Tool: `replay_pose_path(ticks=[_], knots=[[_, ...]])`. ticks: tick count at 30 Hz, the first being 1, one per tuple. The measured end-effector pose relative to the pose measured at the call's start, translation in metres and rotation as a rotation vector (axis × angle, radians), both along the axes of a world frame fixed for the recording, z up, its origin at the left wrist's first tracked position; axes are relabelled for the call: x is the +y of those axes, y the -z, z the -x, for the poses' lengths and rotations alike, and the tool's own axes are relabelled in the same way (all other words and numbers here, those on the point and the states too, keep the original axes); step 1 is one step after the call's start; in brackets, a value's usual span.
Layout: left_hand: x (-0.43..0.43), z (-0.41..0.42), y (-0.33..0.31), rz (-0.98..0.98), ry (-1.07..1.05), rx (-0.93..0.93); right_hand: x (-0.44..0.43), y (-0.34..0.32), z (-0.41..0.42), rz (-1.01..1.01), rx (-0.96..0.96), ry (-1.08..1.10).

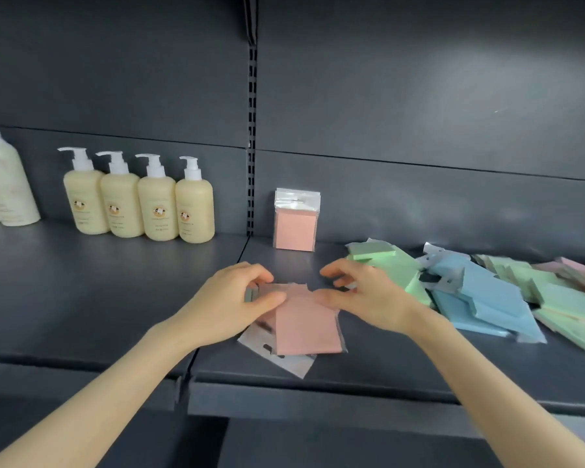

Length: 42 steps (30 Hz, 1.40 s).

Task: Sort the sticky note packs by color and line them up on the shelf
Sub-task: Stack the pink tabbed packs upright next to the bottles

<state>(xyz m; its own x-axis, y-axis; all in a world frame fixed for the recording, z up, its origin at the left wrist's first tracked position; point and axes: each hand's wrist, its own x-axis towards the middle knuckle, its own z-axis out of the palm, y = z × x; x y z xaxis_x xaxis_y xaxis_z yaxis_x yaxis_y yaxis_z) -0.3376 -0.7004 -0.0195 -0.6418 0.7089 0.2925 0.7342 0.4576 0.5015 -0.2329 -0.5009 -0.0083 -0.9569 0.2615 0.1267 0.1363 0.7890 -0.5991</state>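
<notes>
A small stack of pink sticky note packs (306,327) in clear wrappers lies near the front of the dark shelf (115,298). My left hand (240,298) grips the stack's left far corner, fingers curled over its edge. My right hand (365,295) touches its right far side with the thumb, its fingers curled above. One pink pack (296,226) stands upright against the back wall. To the right lies a loose pile: green packs (395,265), blue packs (487,302), then more green and pink packs (568,285).
Several cream pump bottles (139,201) stand in a row at the back left, with larger cream bottles (0,177) at the far left. A slotted upright (251,146) divides the back wall. The shelf's front lip (318,396) runs below my wrists.
</notes>
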Motion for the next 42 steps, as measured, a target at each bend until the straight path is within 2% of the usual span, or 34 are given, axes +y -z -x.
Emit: replay_pose_path(ticks=[4,7,10,15,18,20,22,26,30,33,36,39,42], knots=[[-0.006,-0.033,0.015,0.035,-0.116,-0.082,-0.009,0.019,-0.017,0.055,-0.056,-0.054],[-0.003,-0.05,0.019,0.098,-0.193,-0.096,-0.015,0.027,-0.025,0.118,0.014,-0.04],[0.0,-0.059,0.018,0.047,-0.223,-0.124,-0.017,0.03,-0.031,0.191,0.08,-0.01],[0.002,-0.07,0.021,0.002,-0.219,-0.007,-0.025,0.028,-0.04,0.279,0.276,-0.046],[0.0,-0.071,0.022,-0.14,-0.212,-0.011,-0.028,0.03,-0.043,0.264,0.335,-0.03],[-0.003,-0.069,0.019,-0.29,-0.15,-0.145,-0.03,0.03,-0.045,0.31,0.382,-0.007],[-0.005,-0.072,0.013,-0.412,-0.053,-0.307,-0.034,0.025,-0.047,0.456,0.433,0.018],[-0.004,-0.072,0.004,-0.544,0.035,-0.374,-0.041,0.012,-0.048,0.726,0.399,0.029],[0.0,-0.064,0.002,-0.43,0.04,-0.378,-0.039,0.012,-0.047,0.729,0.43,-0.024],[0.0,-0.053,0.005,-0.197,-0.05,-0.238,-0.031,0.013,-0.048,0.693,0.45,0.005],[0.003,-0.044,0.009,0.0,-0.091,-0.193,-0.021,0.016,-0.051,0.68,0.436,0.044],[0.011,-0.039,0.006,0.075,-0.137,-0.181,-0.015,0.02,-0.053,0.677,0.419,0.077],[0.016,-0.035,0.0,0.085,-0.123,-0.286,-0.012,0.023,-0.054,0.67,0.393,0.103]])
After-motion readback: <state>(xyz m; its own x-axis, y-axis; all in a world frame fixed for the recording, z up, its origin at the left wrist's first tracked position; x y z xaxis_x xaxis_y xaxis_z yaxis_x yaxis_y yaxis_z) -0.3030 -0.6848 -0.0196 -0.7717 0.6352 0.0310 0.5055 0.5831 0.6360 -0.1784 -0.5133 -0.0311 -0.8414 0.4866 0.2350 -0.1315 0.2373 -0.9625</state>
